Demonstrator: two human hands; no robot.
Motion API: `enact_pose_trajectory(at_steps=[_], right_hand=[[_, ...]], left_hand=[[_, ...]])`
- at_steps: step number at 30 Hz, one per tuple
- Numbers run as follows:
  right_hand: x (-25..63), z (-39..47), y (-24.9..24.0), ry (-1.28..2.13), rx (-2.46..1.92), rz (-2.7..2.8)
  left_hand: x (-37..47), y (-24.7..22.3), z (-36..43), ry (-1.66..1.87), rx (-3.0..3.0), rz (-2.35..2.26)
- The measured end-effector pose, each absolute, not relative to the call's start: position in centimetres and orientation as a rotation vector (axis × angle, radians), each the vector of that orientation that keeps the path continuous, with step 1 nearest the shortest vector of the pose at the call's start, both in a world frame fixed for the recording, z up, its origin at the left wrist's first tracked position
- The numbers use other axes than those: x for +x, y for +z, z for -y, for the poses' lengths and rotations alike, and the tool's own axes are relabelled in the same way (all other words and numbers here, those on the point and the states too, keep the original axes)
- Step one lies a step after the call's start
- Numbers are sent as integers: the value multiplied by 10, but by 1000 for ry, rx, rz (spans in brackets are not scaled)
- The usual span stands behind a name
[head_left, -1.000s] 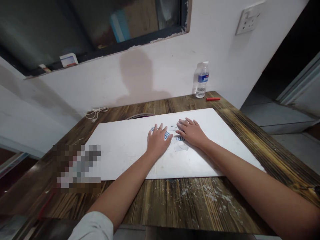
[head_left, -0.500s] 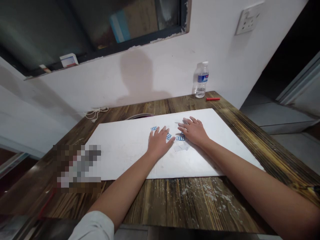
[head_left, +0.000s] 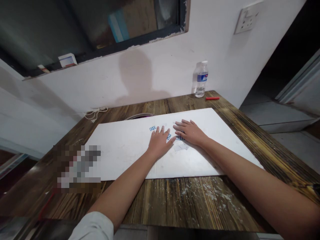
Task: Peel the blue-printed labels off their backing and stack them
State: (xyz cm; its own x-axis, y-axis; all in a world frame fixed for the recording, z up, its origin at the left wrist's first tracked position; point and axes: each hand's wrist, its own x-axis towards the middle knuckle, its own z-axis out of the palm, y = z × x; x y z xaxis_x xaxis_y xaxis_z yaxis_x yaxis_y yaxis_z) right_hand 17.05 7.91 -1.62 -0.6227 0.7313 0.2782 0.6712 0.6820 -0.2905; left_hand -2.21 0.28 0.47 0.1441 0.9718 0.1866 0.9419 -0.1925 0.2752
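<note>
My left hand [head_left: 160, 141] lies palm down with fingers spread on a white board [head_left: 122, 150]. Beyond its fingertips is a small group of blue-outlined pieces [head_left: 152, 128], and another blue-edged piece [head_left: 169, 136] shows beside its index finger. Palm down as well, my right hand [head_left: 191, 131] has its fingers stretched out to the left, partly covering more blue-outlined pieces [head_left: 178, 137]. Below those, a pale, clear-looking piece [head_left: 181, 146] rests on the board. What lies under the palms is hidden.
The board lies on a dark wooden table [head_left: 170, 203]. At the back stand a water bottle [head_left: 201, 80] and, beside it, a red stick-like object [head_left: 212, 98]. A white cord [head_left: 95, 113] is at the back left. A blurred patch covers something at the left.
My right hand has shifted slightly left and down, its fingers now flatter and covering more of the blue pieces. My left hand has barely moved.
</note>
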Motion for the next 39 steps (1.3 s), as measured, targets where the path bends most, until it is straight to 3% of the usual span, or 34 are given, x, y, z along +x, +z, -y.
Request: enact_pose_trajectory(at_steps=[6,15,20,29,39], right_hand=[[172,-83,-16,319,-1135,2458],[172,-91,-20,275,-1166,2265],[175,-87,-11,355,-862,2261],[163,-51,17,335,-465,2700],[154,-37,21,416,-384,2745]], left_hand=[[-35,0,-15,843,2089,-1886],[-32,6,-13,569,2229,-1932],[-35,3,-16,521,2196,-1906],[-45,-10,-31,1460,1268,-1476],[-41,-4,-29,1574,1198,-1443]])
